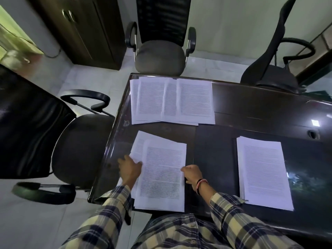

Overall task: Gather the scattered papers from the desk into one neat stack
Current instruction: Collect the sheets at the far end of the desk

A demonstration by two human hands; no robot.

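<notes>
Head view, looking down on the dark glossy wooden counter [233, 108], and both hands are on the near bundle of white printed paper sheets [161, 169]; the left hand [129, 170] has its fingers curled at the bundle's left edge, gripping the lower sheet that pokes out there; the right hand [192, 174] pinches the right edge, thumb and fingers bent onto the top sheet, a red-and-white thread band at that wrist.

The bundle lies between the two hands, its near end overhanging the counter edge toward the checked shirt; its long axis runs away from the person, text lines crosswise, top end pointing forward and tipped slightly left; the underneath sheet is skewed further left than the top one, so this is not yet square.

Beyond the hands, well apart, a fanned row of white printed pages [172, 100] lies at the far edge, overlapping side by side, long axes also running away; off to the right of the right hand, well apart, sits a squared white printed pile [264, 172], long axis the same way, leaning a touch left.

Risks, as I judge them: that overhang could let the bundle slide off into the lap if either hand lets go; the slick surface may let loose sheets skate; squeezing from both sides might buckle the top page; dragging the fanned row could scatter it off the far edge.
</notes>
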